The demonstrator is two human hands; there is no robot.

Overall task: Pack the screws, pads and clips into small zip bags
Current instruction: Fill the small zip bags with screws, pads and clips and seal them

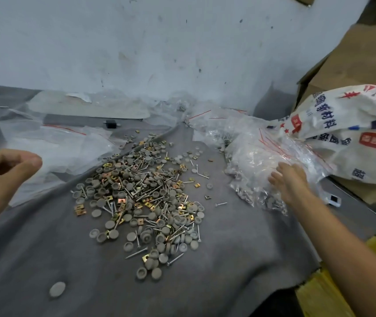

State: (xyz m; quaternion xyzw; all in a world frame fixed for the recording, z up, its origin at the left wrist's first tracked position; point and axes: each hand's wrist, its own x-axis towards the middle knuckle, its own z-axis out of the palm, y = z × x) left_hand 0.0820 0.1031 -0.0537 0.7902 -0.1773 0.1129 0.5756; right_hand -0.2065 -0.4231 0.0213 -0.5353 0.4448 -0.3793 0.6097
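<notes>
**Between bags: right hand on the packed heap, left hand free**

Head view, the only 1 you have. Your right hand (290,179) lies with fingers stretched out on the heap of filled zip bags (258,161) at the right of the worktop, touching the crinkled clear plastic and gripping nothing that shows. Your left hand (4,177) hovers at the left edge, fingers loosely curled toward the thumb, holding nothing.

The loose parts sit in 1 mixed pile (141,193) in the middle of the grey cloth (228,271), between your 2 hands:

- screws (136,252): thin, bright metal, long-shanked
- pads (113,234): round, dull grey, some showing a cupped side
- clips (80,209): small, square, brass-coloured, folded sheet metal

1 stray pad (57,289) lies apart, near you.

You look to be between bags: 1 batch seems to be set on the heap, and much of the pile is not yet packed. The next move likely calls for an empty zip bag (52,145) from the flat, red-striped stack just beyond your left hand, then a pinch of each of the 3 kinds. The thin film is slippery and clings, so opening the mouth will probably need both hands.

A printed woven sack (354,133) slumps behind the heap.
</notes>
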